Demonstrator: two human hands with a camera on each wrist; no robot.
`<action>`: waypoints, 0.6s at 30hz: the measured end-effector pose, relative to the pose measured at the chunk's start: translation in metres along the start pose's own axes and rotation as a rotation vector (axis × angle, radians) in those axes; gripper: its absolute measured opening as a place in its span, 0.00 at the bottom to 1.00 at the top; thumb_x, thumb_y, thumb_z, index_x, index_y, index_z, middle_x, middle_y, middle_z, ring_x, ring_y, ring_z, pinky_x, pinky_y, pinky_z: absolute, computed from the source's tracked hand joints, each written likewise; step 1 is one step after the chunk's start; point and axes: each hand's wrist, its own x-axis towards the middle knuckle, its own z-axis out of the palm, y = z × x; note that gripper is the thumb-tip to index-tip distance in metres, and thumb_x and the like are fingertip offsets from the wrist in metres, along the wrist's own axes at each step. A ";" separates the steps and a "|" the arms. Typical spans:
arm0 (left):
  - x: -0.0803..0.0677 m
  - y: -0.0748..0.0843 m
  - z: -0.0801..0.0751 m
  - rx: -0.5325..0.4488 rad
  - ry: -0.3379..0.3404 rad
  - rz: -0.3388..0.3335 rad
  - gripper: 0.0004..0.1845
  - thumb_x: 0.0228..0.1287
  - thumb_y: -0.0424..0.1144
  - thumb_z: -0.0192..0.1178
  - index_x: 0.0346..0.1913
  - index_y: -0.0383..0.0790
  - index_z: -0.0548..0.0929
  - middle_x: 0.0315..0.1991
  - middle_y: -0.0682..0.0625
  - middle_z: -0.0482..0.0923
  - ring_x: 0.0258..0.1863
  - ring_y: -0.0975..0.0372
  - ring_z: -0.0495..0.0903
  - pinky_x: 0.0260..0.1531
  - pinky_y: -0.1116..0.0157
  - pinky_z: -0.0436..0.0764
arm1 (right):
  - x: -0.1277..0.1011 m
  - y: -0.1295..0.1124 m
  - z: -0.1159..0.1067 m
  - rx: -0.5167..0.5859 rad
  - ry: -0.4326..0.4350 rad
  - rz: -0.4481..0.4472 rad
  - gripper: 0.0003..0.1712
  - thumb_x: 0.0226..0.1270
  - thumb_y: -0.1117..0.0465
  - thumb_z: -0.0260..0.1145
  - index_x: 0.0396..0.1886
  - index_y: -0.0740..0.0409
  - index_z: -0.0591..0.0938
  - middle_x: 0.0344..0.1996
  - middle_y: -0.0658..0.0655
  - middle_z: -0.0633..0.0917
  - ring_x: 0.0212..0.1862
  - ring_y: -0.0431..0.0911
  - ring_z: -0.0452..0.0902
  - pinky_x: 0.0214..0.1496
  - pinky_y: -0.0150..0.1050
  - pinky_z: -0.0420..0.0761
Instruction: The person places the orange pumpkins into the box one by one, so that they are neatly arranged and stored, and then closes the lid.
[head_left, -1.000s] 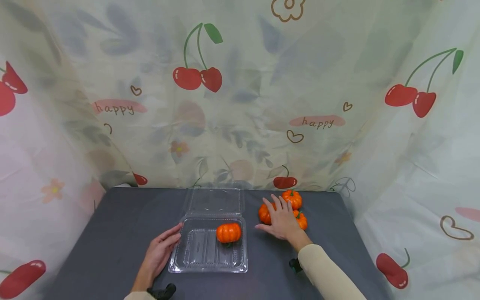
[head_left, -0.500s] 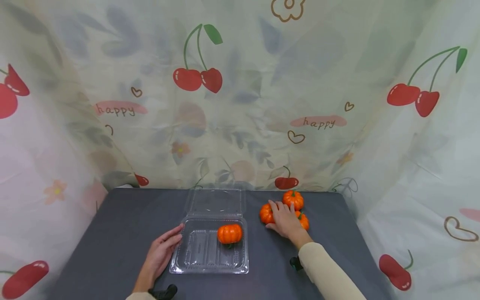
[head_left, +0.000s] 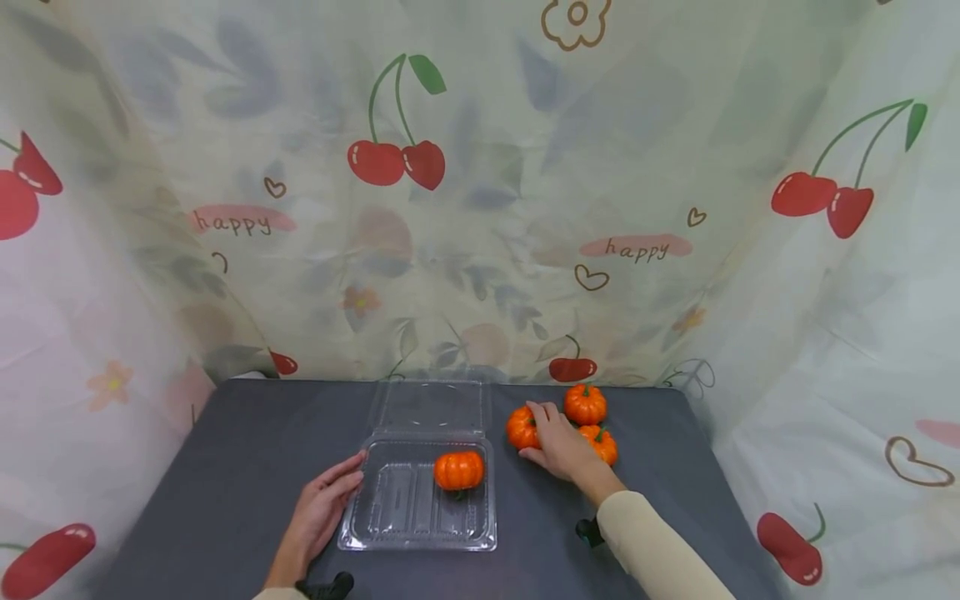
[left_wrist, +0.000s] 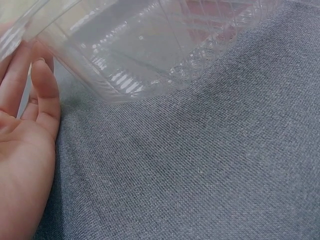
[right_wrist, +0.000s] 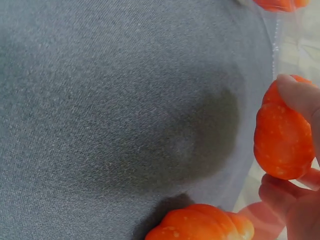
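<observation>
Right hand (head_left: 561, 442): near the far right part of the tabletop (head_left: 225, 467), fingers curled over the left pumpkin (head_left: 521, 427) of a group of three; in the right wrist view a fingertip (right_wrist: 300, 95) lies on top of that pumpkin (right_wrist: 283, 140) and another finger sits under it, so the hand pinches it.
Held pumpkin: small, orange, just right of the clear box's lid, close to the table's far edge; whether it rests on the cloth or is lifted cannot be told.
Other pumpkins: the far pumpkin (head_left: 585, 403) stands nearest the far edge; the near pumpkin (head_left: 604, 444) sits just beside the right hand's back, partly hidden by it.
Left hand (head_left: 318, 512): lies flat on the tabletop toward the near edge, fingers straight and close together, their tips against the left wall of the clear box (head_left: 390, 525); the left wrist view shows the fingers (left_wrist: 45, 90) touching the box rim (left_wrist: 125, 85), not gripping it.
Clear box: open plastic clamshell in the middle of the tabletop, lid (head_left: 435, 406) laid back toward the far edge.
Boxed pumpkin (head_left: 458, 470): inside the tray, at its far right corner.
Tabletop: dark grey cloth.
Backdrop (head_left: 480, 208): cherry-print curtain behind and at both sides.
</observation>
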 end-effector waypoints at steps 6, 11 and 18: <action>0.000 0.000 0.000 -0.003 -0.009 0.008 0.31 0.58 0.35 0.66 0.65 0.38 0.71 0.54 0.64 0.82 0.56 0.75 0.77 0.54 0.72 0.78 | 0.000 -0.002 -0.003 0.065 0.031 -0.014 0.49 0.56 0.42 0.70 0.72 0.50 0.58 0.60 0.59 0.68 0.59 0.53 0.71 0.62 0.52 0.76; -0.002 0.001 0.000 0.001 -0.012 0.021 0.30 0.59 0.34 0.65 0.65 0.38 0.71 0.53 0.65 0.82 0.56 0.75 0.77 0.54 0.72 0.78 | 0.000 -0.006 -0.006 0.082 0.070 -0.013 0.51 0.53 0.40 0.71 0.72 0.49 0.58 0.59 0.58 0.68 0.58 0.53 0.70 0.63 0.50 0.76; -0.003 0.000 0.001 0.008 -0.020 0.026 0.30 0.59 0.34 0.65 0.66 0.37 0.71 0.53 0.65 0.82 0.56 0.75 0.76 0.53 0.73 0.78 | -0.001 -0.015 -0.015 0.177 0.127 0.004 0.47 0.52 0.38 0.71 0.66 0.51 0.62 0.57 0.56 0.73 0.55 0.50 0.70 0.60 0.47 0.77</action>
